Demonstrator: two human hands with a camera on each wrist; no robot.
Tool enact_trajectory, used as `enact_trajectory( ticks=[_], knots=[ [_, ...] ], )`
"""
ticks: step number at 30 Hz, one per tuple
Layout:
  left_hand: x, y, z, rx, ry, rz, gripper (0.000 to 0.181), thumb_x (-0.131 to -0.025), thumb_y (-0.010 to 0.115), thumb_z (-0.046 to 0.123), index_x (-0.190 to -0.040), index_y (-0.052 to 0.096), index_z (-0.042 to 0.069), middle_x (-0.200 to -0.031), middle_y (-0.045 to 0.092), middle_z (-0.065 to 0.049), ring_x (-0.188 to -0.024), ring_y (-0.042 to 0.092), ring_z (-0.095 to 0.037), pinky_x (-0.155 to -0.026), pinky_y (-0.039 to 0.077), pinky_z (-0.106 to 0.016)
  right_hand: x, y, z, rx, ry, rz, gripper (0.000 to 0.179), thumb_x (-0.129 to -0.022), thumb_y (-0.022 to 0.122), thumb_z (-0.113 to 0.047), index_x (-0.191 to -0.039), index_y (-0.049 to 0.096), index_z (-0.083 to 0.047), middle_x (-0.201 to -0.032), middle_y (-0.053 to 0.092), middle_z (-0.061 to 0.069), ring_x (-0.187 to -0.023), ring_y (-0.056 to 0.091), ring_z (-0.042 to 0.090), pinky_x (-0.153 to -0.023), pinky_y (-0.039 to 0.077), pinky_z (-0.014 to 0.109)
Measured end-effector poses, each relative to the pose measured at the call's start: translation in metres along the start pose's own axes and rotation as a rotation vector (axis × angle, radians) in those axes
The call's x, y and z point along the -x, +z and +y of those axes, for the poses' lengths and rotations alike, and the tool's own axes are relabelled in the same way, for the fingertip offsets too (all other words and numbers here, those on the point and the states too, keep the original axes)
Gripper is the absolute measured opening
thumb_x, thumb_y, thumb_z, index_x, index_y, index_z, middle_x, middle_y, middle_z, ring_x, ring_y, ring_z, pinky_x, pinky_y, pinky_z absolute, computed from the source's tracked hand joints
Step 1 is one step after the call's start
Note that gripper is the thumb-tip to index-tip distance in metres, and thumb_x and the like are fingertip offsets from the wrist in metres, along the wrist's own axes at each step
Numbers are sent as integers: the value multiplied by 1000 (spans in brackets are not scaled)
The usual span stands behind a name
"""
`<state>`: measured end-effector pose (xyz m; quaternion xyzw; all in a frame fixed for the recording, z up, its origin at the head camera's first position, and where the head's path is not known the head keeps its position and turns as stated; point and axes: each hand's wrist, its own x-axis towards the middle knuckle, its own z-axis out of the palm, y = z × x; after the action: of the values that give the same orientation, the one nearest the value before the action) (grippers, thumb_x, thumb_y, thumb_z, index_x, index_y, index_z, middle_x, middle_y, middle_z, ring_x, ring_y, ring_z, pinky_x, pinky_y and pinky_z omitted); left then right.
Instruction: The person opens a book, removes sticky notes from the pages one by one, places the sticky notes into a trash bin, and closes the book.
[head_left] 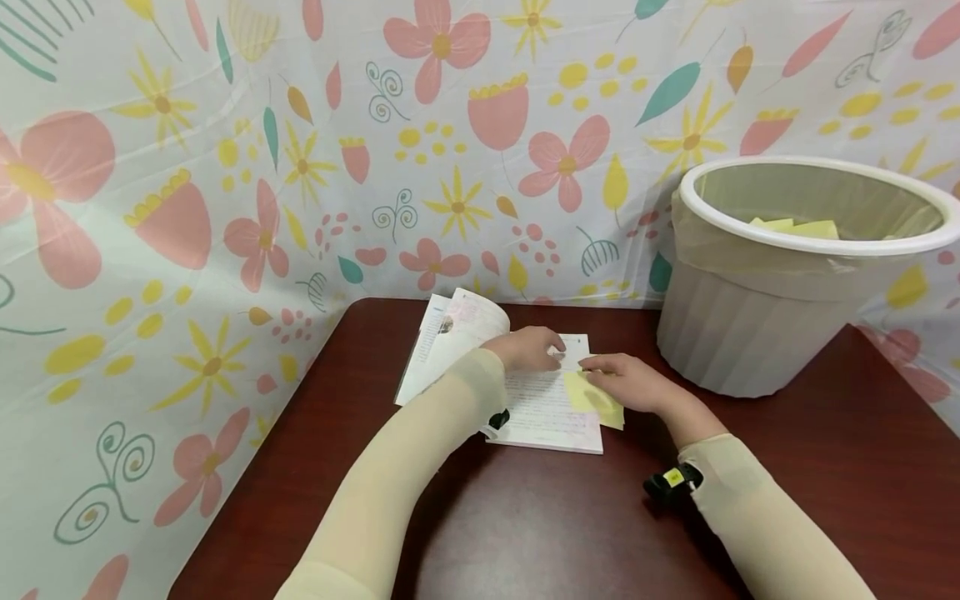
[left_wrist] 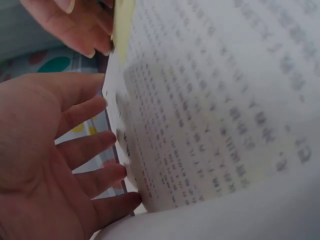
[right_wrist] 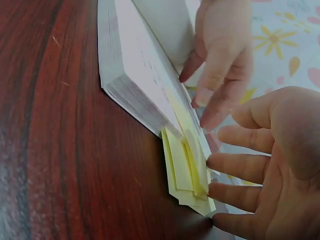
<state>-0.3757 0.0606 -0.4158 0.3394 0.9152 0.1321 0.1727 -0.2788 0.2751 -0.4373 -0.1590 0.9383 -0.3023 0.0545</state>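
Observation:
An open book [head_left: 543,421] with printed text lies on the table, its left-hand pages [head_left: 468,321] curling upward. My left hand [head_left: 528,348] is over the upper part of the right-hand page; in the left wrist view its fingers [left_wrist: 90,150] are spread, with the tips at the paper. Yellow sticky notes [head_left: 588,396] lie on the page's right side, and several stick out past the book's edge in the right wrist view. With fingers extended, my right hand [head_left: 626,383] touches these notes [right_wrist: 177,167] from the outer side.
A ribbed white bin [head_left: 738,333] with a clear liner stands at the right rear of the dark red table [head_left: 525,517]. Yellow papers [head_left: 802,227] show inside it. A flower-patterned cloth [head_left: 457,150] hangs behind and to the left.

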Motion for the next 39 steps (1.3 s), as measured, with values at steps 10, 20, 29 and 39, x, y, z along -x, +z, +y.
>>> enact_trajectory(
  ticks=[10,20,29,39],
  knots=[
    [5,1,9,-36,-43,-47,50,-96,67,27,-145,60,28,-155,53,6,-147,45,-15,-121,39,-36,-1,4,3,18,60,79,44,-105,54,-25,-140,62,0,-143,61,25,-137,53,45,-110,45,62],
    [8,8,10,-37,-44,-86,56,-100,57,32,-155,47,35,-167,36,6,-155,34,-16,-126,31,-38,0,8,2,63,48,147,43,-103,57,-25,-134,66,3,-137,65,27,-131,57,46,-106,47,62],
    [7,13,8,-43,-82,-110,58,-99,55,32,-156,44,41,-172,26,8,-158,28,-17,-128,28,-38,-3,14,11,142,18,137,36,-96,63,-13,-128,71,3,-123,65,24,-110,62,40,-92,52,55],
    [8,10,9,-51,-100,-120,61,-99,54,32,-157,40,43,-173,22,9,-159,25,-18,-127,28,-39,-3,12,9,162,28,139,36,-94,65,-14,-127,72,-1,-125,64,24,-114,59,43,-95,49,57]
  ],
)
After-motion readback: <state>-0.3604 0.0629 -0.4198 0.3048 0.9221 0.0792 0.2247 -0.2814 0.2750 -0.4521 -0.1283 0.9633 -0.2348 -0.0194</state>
